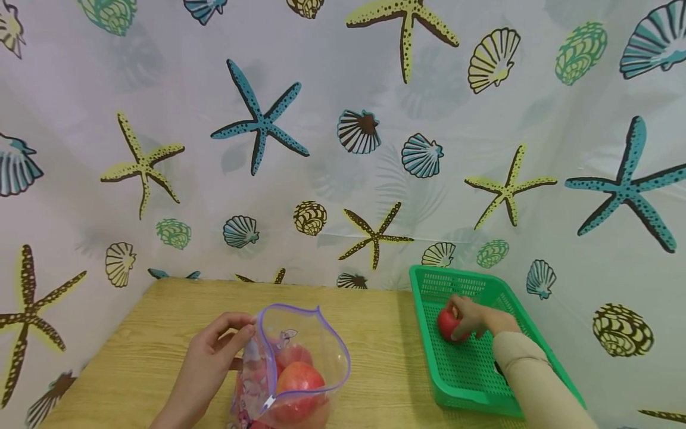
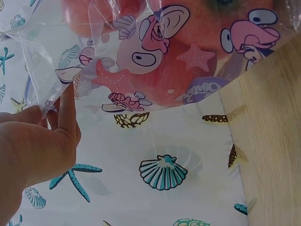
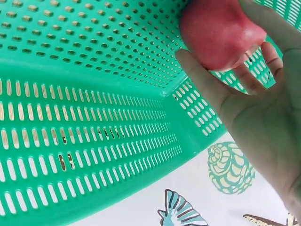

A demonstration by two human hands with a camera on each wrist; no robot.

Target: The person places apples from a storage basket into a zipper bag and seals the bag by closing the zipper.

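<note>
My left hand (image 1: pixel 214 351) pinches the side of a clear zip bag (image 1: pixel 343 369) near its purple-edged mouth, which gapes wide. Inside the bag are several red apples (image 1: pixel 301 381), partly covered by its printed cartoon figures and starfish. In the left wrist view, the thumb and fingers of the left hand (image 2: pixel 44 141) grip the bag's clear plastic. Off to the right, my right hand (image 1: pixel 471 316) reaches into a green basket (image 1: pixel 436 381) and holds a red apple (image 1: pixel 448 326). The right wrist view has the fingers and thumb curved round this apple (image 3: pixel 218 35), low over the perforated floor.
A wooden table (image 1: pixel 375 345) carries both the bag and the basket, with bare wood between them. Behind and at both sides hangs a white sheet (image 1: pixel 321 179) printed with starfish and shells. The basket's raised slotted walls (image 3: pixel 84 141) surround the right hand.
</note>
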